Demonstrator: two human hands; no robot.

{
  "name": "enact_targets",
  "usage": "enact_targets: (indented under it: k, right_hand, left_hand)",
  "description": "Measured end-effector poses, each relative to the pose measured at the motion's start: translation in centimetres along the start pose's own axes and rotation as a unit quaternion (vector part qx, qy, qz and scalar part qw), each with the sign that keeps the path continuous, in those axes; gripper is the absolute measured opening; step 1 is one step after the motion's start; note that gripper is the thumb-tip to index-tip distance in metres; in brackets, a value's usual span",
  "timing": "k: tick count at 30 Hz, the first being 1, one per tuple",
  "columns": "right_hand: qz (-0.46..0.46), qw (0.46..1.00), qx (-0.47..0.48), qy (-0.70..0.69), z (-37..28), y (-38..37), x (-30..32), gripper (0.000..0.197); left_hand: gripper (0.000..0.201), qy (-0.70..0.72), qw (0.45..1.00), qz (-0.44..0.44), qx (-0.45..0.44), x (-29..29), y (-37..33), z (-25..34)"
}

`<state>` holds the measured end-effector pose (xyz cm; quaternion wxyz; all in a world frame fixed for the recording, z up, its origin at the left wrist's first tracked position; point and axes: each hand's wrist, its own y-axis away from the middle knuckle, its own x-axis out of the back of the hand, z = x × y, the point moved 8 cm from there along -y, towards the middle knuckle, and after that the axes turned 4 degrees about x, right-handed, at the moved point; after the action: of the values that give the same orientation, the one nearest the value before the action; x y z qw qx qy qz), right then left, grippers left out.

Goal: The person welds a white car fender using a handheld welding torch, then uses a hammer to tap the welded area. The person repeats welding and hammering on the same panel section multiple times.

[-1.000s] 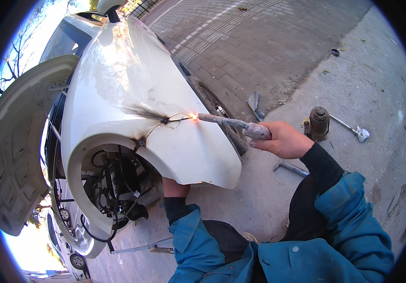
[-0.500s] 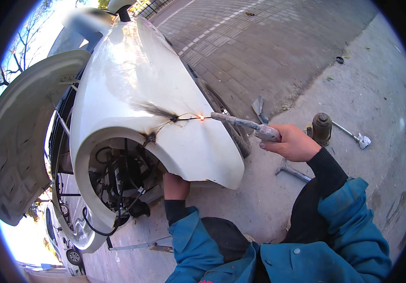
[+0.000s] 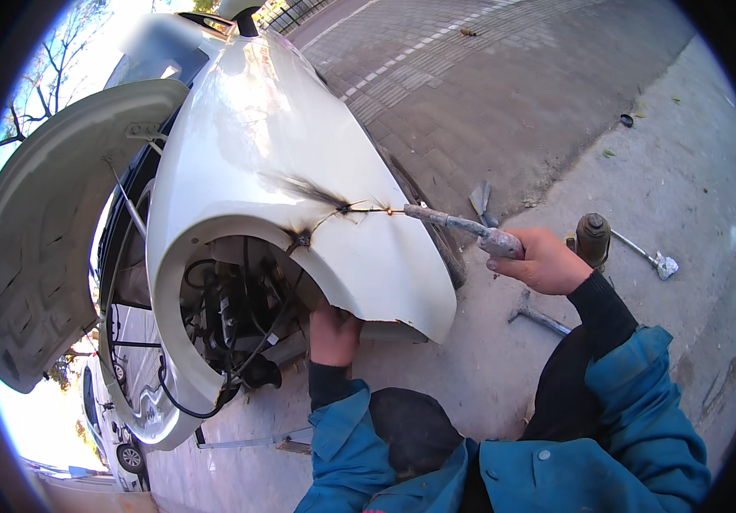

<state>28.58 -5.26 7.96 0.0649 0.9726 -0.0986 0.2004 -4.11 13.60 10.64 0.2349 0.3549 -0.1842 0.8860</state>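
Note:
A white car fender stands before me, its round opening showing hoses and dark parts. A dark scorched line runs across the panel, with two blackened spots. My right hand is closed around a worn grey welding electrode holder, pointing left. A small orange glow sits on the line just beyond its tip. My left hand reaches up at the fender's lower edge, beside the opening. Its fingertips are hidden behind the panel, so I cannot tell what they touch.
A raised panel stands at the left on a strut. On the concrete to the right lie a brown bottle jack, a metal rod, a hammer-like tool and a flat metal piece. A wheel is partly behind the fender.
The bright flare at the holder's tip has shrunk to a small orange glow. More of my left hand shows below the fender edge. The whole view has shifted slightly.

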Motion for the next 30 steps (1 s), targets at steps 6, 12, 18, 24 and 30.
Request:
enact_targets:
  k: [6, 12, 18, 24, 30]
  right_hand:
    - [0.007, 1.0, 0.018, -0.021, 0.0, -0.3, -0.2, 0.027]
    - [0.03, 0.998, 0.008, -0.06, 0.7, 0.1, 0.6, 0.029]
    - [0.031, 0.998, 0.008, -0.048, 0.6, -0.6, 0.2, 0.028]
    - [0.034, 0.997, 0.006, -0.062, 0.9, -0.8, 0.4, 0.028]
    - [0.046, 0.997, -0.004, -0.068, 1.0, -0.5, 0.9, 0.028]
  left_hand:
    - [0.036, 0.089, 0.988, 0.002, 0.13, 1.4, 0.8, -1.0]
    - [0.033, 0.116, 0.979, 0.001, 0.167, 1.2, 0.8, -0.8]
    - [0.032, 0.153, 0.974, -0.046, 0.162, -0.1, 1.7, 0.8]
    - [0.031, 0.184, 0.968, -0.029, 0.166, 1.2, 1.2, -0.7]
    - [0.025, 0.15, 0.97, -0.029, 0.188, 0.6, 1.0, -0.2]
